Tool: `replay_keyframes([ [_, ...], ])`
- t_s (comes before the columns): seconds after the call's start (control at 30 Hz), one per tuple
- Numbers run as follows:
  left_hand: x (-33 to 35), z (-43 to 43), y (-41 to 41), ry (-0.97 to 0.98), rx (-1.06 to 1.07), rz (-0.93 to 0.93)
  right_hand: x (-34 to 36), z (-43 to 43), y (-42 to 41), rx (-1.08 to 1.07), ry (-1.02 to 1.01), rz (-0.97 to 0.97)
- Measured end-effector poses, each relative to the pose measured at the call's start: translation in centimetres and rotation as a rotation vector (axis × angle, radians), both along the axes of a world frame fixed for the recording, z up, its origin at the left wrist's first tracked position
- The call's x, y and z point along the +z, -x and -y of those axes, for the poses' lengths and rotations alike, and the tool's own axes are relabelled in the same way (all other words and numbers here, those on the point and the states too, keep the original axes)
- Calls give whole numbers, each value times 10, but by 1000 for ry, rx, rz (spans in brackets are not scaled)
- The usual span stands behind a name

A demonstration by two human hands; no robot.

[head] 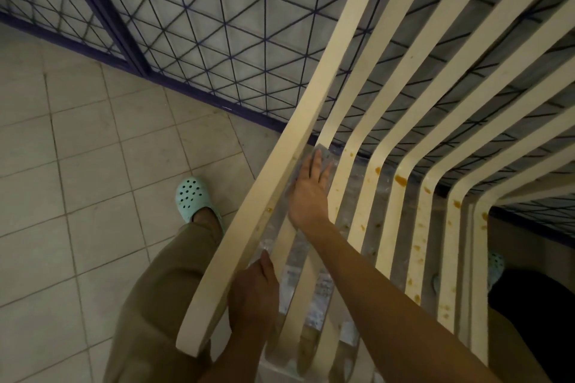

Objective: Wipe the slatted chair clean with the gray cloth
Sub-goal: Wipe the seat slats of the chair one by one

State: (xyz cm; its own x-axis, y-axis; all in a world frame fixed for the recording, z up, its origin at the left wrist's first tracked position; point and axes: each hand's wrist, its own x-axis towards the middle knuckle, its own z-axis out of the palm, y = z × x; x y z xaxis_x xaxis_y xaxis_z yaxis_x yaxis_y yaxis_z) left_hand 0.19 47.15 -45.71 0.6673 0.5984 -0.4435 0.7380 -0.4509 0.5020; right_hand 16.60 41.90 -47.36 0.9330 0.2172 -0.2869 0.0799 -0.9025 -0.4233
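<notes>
My right hand lies flat with fingers straight, pressing the cloth onto a slat at the bend of the cream chair, close to its left rail. My left hand grips the chair lower down, fingers curled beside that rail. Orange-brown stains dot the slats to the right, and a mint clog stands on the tiled floor.
</notes>
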Motion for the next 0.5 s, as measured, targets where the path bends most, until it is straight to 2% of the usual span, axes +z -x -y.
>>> replay_keyframes([
  [0.27, -6, -1, 4, -27, -140, 22, 11, 1, 74, 45, -92, -125],
  [0.37, -10, -5, 5, 16, -203, -70, 13, -3, 103, 93, -45, -120],
  [0.5, -11, -7, 3, -15, -235, -150, 16, -1, 107, 76, -82, -138],
])
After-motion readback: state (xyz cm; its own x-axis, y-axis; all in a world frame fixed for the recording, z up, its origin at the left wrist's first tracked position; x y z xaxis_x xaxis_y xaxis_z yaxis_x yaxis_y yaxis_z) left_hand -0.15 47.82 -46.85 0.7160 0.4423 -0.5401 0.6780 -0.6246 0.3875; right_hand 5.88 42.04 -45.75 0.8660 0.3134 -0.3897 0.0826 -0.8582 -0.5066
